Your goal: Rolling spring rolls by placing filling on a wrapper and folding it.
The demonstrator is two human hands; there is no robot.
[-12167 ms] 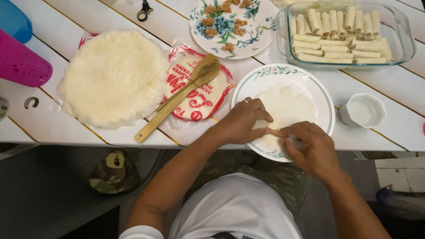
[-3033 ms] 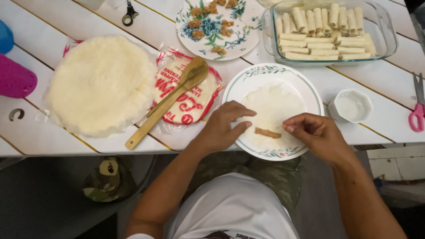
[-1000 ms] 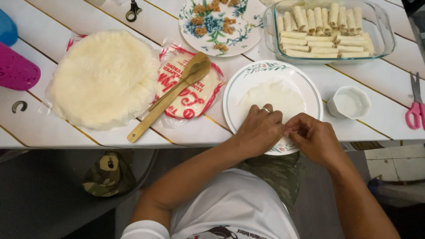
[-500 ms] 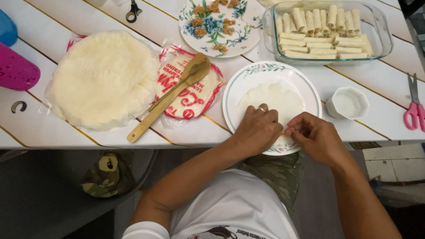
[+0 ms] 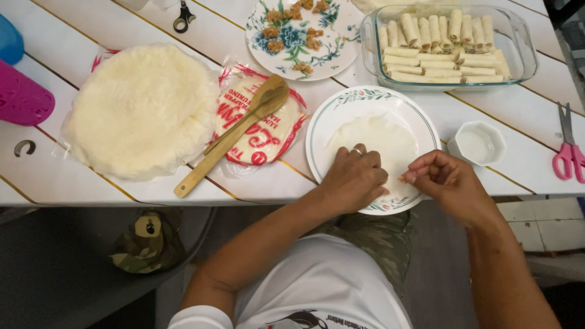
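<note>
Nearest the body, the left hand [image 5: 355, 180] lies palm down with its fingers curled over the near edge of a thin round wrapper [image 5: 378, 143], pressing the fold flat; whether they pinch it cannot be told. Just right of those fingers, the right hand [image 5: 448, 181] bunches its fingers [image 5: 413, 176] on the wrapper's right edge, where a bit of brown filling [image 5: 402, 179] shows. The wrapper lies in a white plate with a green floral rim [image 5: 329, 116] on the white slatted bench [image 5: 122, 24]. Right of the fingers stands a small white bowl [image 5: 481, 142], and pink scissors [image 5: 568, 152] lie further right. Left of them, a wooden spoon [image 5: 234, 133] rests on a red-printed packet [image 5: 259, 125], beside a stack of wrappers [image 5: 143, 109]. Beyond the fingers sit a flowered plate of filling [image 5: 303, 30] and a glass dish of finished rolls [image 5: 442, 42].
</note>
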